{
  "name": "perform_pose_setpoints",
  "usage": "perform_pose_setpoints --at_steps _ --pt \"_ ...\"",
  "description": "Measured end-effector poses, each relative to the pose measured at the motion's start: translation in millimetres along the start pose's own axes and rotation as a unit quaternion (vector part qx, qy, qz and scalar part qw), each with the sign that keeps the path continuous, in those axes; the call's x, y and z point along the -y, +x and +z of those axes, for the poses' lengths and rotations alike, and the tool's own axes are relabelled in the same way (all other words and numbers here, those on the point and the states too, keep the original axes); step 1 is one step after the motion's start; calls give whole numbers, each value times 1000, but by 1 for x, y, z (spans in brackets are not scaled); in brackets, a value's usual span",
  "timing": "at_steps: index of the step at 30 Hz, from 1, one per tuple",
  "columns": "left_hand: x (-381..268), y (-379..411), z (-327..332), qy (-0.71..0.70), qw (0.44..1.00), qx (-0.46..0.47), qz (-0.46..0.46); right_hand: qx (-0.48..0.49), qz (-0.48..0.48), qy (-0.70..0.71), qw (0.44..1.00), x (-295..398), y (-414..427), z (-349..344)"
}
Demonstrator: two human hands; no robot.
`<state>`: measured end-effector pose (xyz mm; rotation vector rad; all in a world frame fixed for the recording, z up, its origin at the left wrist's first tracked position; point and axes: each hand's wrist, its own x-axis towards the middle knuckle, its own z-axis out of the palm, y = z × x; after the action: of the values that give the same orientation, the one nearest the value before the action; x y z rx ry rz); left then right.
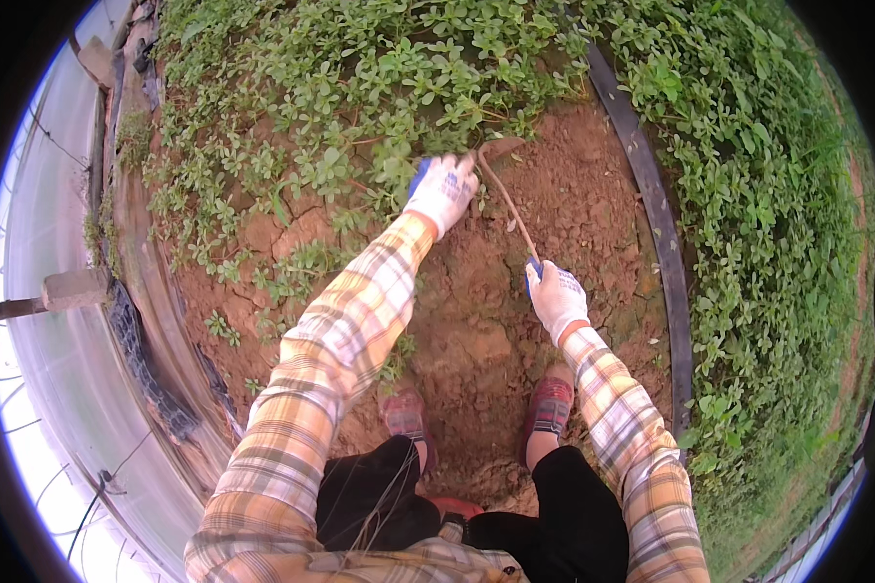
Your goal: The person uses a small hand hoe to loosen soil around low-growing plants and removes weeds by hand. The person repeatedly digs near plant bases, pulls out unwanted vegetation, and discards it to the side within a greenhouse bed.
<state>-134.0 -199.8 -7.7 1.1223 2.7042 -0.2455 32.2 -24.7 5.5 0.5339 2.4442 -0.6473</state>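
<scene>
My right hand (pixel 558 297), in a white knit glove with a blue palm, grips the lower end of a thin-handled hand sickle or hoe (pixel 509 201). The rusty, soil-coloured blade (pixel 503 148) lies at the border of bare soil and low green plants. Just left of the blade is my left hand (pixel 446 192), in a matching glove, its fingers curled on a blurred bunch of leafy plants (pixel 446 140). The fingertips are partly hidden. Fleshy-leaved plants that look like purslane (pixel 437 69) cover the ground ahead.
Reddish, cracked soil (pixel 474 350) lies around my shoes (pixel 550 404). A dark strip or hose (pixel 663 240) runs along the right, with dense greenery (pixel 765 291) beyond. Translucent plastic sheeting (pixel 51 218) walls the left side, where a block (pixel 76 289) sits by the edge.
</scene>
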Motion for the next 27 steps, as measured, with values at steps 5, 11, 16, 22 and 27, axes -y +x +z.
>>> perform_pose_setpoints --at_steps 5,11,16,22,27 --pt "27 13 -4 2 998 56 -25 22 3 30 999 9 -17 -17" --pt "39 -17 -6 -39 996 53 -56 73 39 100 991 0 -14 -22" --pt "42 -27 -7 -34 995 68 -62 70 47 118 989 -3 -18 -28" --pt "48 -38 7 -38 994 -95 28 52 54 165 983 -23 -60 -35" --pt "26 1 5 -58 998 5 36 23 35 138 990 -22 -15 -9"
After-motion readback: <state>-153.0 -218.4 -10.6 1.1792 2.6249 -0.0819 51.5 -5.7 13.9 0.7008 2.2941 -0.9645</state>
